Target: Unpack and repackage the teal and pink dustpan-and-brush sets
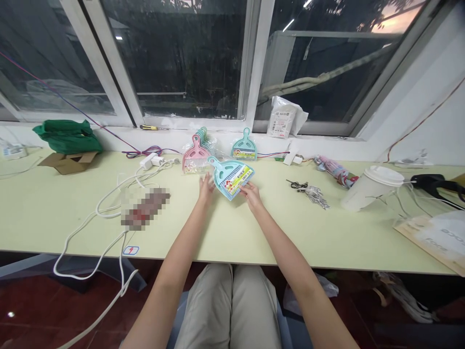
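A light blue mini dustpan and brush set (pixel 227 174) with a yellow label is tilted above the table, its handle pointing to the upper left. My right hand (pixel 251 194) grips its lower right corner between thumb and fingers. Close by its left edge is my left hand (pixel 206 188), fingers parted; whether they touch the edge I cannot tell. Behind stands a stack of wrapped dustpan sets, a pink one (pixel 196 154) in front and several green handles (pixel 202 135) at the back. Another green dustpan set (pixel 244 145) leans on the wall to the right.
White cables (pixel 105 203) and a blurred-out object (pixel 145 209) lie on the left of the table (pixel 290 237). Keys (pixel 315 195), a folded umbrella (pixel 336 172) and a white cup (pixel 374 189) are on the right. A screwdriver (pixel 148 127) rests on the sill.
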`<action>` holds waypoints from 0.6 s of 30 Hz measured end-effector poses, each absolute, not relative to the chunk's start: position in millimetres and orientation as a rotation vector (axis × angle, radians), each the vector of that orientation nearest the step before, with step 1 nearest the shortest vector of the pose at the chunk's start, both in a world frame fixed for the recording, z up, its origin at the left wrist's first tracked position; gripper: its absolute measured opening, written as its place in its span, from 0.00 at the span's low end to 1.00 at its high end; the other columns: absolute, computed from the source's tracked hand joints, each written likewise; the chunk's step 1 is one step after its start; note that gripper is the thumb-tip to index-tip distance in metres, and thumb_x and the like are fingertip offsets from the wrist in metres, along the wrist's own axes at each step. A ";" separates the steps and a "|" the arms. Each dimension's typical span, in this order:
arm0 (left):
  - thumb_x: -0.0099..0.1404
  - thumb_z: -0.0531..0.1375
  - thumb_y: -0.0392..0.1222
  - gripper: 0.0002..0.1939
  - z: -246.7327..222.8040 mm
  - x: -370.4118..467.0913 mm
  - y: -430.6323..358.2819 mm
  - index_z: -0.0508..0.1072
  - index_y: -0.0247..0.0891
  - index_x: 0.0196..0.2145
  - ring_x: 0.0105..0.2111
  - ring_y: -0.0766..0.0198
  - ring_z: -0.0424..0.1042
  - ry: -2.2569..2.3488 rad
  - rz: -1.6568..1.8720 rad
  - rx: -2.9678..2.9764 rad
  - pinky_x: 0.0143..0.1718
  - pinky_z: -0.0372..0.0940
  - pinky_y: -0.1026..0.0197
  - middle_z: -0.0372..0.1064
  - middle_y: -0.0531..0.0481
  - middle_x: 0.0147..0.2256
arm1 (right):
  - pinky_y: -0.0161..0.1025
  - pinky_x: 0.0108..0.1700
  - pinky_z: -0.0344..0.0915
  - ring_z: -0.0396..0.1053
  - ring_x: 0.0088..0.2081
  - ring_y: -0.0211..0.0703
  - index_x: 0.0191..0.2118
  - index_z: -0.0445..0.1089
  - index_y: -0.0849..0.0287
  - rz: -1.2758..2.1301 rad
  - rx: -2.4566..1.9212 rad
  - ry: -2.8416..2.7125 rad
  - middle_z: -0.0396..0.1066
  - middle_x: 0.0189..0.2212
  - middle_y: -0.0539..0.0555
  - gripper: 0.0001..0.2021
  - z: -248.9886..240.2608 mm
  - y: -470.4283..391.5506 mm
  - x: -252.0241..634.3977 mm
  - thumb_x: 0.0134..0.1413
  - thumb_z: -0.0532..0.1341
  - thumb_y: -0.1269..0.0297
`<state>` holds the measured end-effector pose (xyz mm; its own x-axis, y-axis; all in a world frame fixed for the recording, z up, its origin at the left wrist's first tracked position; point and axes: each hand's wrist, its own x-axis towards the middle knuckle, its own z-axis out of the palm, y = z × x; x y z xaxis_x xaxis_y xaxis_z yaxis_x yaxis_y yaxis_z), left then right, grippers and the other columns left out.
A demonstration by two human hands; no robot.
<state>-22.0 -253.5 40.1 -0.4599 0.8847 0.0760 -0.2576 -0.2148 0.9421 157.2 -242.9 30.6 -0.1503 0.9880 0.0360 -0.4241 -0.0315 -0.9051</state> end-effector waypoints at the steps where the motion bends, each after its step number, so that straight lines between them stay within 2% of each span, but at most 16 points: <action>1: 0.62 0.58 0.58 0.33 38.2 -21.3 -252.5 0.59 0.41 0.60 0.54 0.54 0.68 1.101 1.714 0.830 0.51 0.66 0.51 0.64 0.40 0.56 | 0.38 0.39 0.74 0.76 0.36 0.44 0.37 0.69 0.59 1.493 -0.795 -0.989 0.78 0.32 0.53 0.18 30.7 -243.6 156.4 0.35 0.71 0.66; 3: 0.59 0.62 0.54 0.30 35.9 -15.8 -253.0 0.64 0.41 0.56 0.49 0.55 0.71 0.969 1.609 0.871 0.50 0.67 0.51 0.69 0.43 0.52 | 0.38 0.40 0.74 0.76 0.37 0.44 0.36 0.68 0.59 1.475 -0.789 -0.974 0.77 0.34 0.53 0.17 31.1 -244.8 155.2 0.36 0.70 0.66; 5: 0.57 0.64 0.51 0.29 36.1 -6.7 -255.8 0.66 0.41 0.54 0.49 0.54 0.71 0.881 1.533 0.914 0.51 0.67 0.50 0.70 0.44 0.51 | 0.38 0.41 0.74 0.76 0.38 0.43 0.36 0.67 0.58 1.442 -0.782 -0.928 0.77 0.35 0.53 0.17 32.3 -245.1 154.8 0.37 0.70 0.66; 10: 0.57 0.65 0.54 0.31 38.9 9.2 -260.7 0.66 0.39 0.55 0.53 0.51 0.68 0.742 1.485 0.969 0.56 0.63 0.48 0.69 0.43 0.53 | 0.39 0.42 0.74 0.76 0.38 0.42 0.37 0.66 0.58 1.418 -0.768 -0.886 0.76 0.36 0.52 0.17 37.7 -244.6 155.9 0.38 0.68 0.70; 15: 0.53 0.68 0.51 0.31 37.0 5.8 -259.0 0.67 0.38 0.52 0.51 0.52 0.70 0.794 1.520 0.935 0.55 0.63 0.49 0.72 0.44 0.50 | 0.40 0.42 0.75 0.76 0.38 0.42 0.38 0.65 0.57 1.470 -0.781 -0.908 0.77 0.34 0.51 0.17 42.2 -247.6 153.5 0.39 0.67 0.72; 18: 0.55 0.66 0.53 0.28 38.6 2.1 -259.1 0.69 0.38 0.50 0.51 0.50 0.71 0.810 1.463 0.949 0.55 0.64 0.48 0.73 0.43 0.49 | 0.39 0.43 0.75 0.76 0.39 0.43 0.36 0.66 0.58 1.479 -0.760 -0.927 0.77 0.35 0.52 0.14 45.2 -249.0 154.7 0.39 0.67 0.71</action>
<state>2.1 -259.1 38.6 -0.0175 0.9938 0.1095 -0.4347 -0.1062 0.8943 154.7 -249.0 45.2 -0.1154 0.9921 0.0484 -0.4764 -0.0125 -0.8791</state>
